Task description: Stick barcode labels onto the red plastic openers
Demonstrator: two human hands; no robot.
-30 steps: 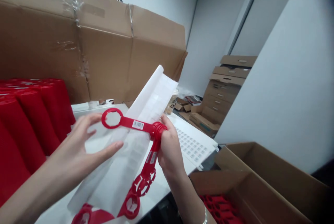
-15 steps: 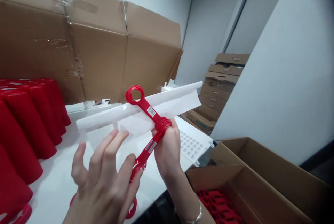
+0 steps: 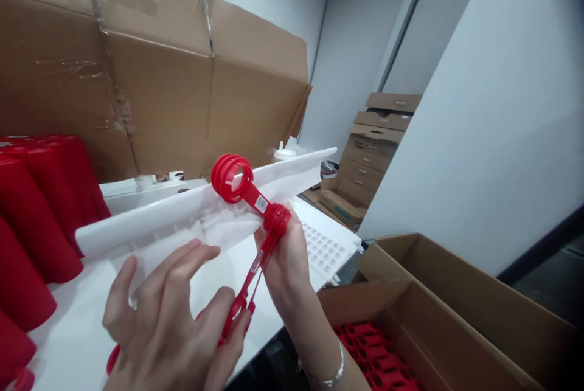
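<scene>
Two bare hands work over a white table (image 3: 68, 342) with a red plastic strip (image 3: 246, 193). The right hand (image 3: 285, 257) holds the strip at its middle, fingers curled together and clamped around it, though the curl of the fingers is mostly turned away and the strip's run through them is hidden. Above that grip the strip ends in a ribbed ring (image 3: 223, 166) and carries a small barcode label (image 3: 261, 203). Below it, the strip runs down to the left hand (image 3: 164, 318), whose fingers hide its lower end. Those fingers stand apart; the lower ones meet the red strip, but whether they pinch it cannot be made out. The upper ones lie just below a white plastic sheet (image 3: 182, 227), folded lengthwise behind the strip. A bracelet (image 3: 335, 373) circles the right wrist.

Tall red cylinders (image 3: 31, 221) stand at the table's left, cut off by the frame. Beyond the hands lies a white panel with rows of small squares (image 3: 323, 251). At lower right, an open cardboard box (image 3: 456, 275) holds red parts (image 3: 374, 357), partly hidden by its flaps.
</scene>
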